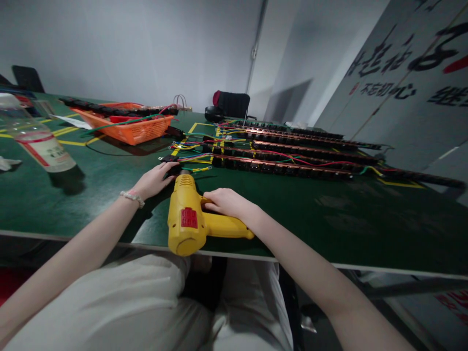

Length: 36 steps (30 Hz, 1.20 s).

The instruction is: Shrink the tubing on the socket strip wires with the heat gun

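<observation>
Inspector: Where was the yellow heat gun (190,222) found?

Recorder: It was found lying on its side on the green table (365,219), at the near edge, with the rear of the body reaching the table's lip. The nozzle end was pointed away from the edge, toward the wired terminal strips (285,158) laid in rows further in.

Inspector: And the hands?

Recorder: The right hand (228,202) was laid over the gun where the handle joins the body, fingers curled loosely onto it; a firm closed grip could not be confirmed. The left hand (153,179) was placed flat beside the nozzle, fingers extended and slightly spread, fingertips at a small black connector with coloured leads. Whether the connector was pinched could not be told.

Inspector: Handling assessment?

Recorder: The gun was judged rigid, hard-shelled plastic, moderately heavy and front-weighted by the barrel. The smooth casing was judged somewhat slippery, so the handle was considered the proper place to take hold, with the nozzle left untouched as it may be hot. The position at the edge was noted as a drop risk.

Inspector: Other items?

Recorder: An orange basket (135,129) of parts and a clear plastic bottle (40,141) were recorded left of the gun, well apart from it.
</observation>
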{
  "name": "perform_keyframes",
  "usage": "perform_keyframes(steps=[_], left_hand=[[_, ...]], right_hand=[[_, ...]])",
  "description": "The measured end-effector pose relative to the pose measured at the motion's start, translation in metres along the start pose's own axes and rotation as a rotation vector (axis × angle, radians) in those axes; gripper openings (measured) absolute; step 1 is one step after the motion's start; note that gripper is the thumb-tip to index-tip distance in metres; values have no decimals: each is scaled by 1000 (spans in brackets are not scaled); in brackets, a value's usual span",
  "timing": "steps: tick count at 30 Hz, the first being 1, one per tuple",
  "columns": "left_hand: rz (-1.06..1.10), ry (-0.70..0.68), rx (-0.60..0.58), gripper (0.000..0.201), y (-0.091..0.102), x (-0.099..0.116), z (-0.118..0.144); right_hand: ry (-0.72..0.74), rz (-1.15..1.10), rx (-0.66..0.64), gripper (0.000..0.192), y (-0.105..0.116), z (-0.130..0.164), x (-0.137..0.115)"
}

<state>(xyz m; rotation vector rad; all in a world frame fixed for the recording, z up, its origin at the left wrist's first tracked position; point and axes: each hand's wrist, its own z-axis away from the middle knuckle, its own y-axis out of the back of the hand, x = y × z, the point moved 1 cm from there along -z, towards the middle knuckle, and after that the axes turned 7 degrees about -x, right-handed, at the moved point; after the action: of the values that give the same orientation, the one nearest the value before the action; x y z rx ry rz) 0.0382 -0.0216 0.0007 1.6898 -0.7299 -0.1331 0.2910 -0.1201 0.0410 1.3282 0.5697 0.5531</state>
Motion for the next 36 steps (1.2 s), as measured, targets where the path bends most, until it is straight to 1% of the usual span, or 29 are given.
perform_keyframes(steps=[9,13,18,21,24,26,28,30,32,36], left_hand=[[-11,18,-12,55,3,3,1],[2,29,-16,56,3,2,1],[-3,4,14,55,2,2,1],[-92,-38,86,53,4,9,1],[-186,-90,169,54,5,23,-2],[-210,-144,167,56,4,31,-7],[-213,-188,125,53,1,35,-13],[-215,-184,90,46,-3,33,-21],[-232,-137,71,42,-6,26,-26],[-292,-51,31,44,-3,7,-27]], right_hand=[[34,-30,-1,19,1,1,3],[16,-46,-2,20,-1,10,17],[-95,-58,-17,22,-5,29,43],[-164,-69,-23,22,-4,40,53],[-221,-76,-25,23,-3,48,56],[-242,-77,-27,23,-2,51,56],[-251,-82,-28,22,-1,52,55],[-258,-87,-28,22,0,52,55],[-265,-89,-30,21,0,51,54],[-272,-93,-36,22,1,51,53]])
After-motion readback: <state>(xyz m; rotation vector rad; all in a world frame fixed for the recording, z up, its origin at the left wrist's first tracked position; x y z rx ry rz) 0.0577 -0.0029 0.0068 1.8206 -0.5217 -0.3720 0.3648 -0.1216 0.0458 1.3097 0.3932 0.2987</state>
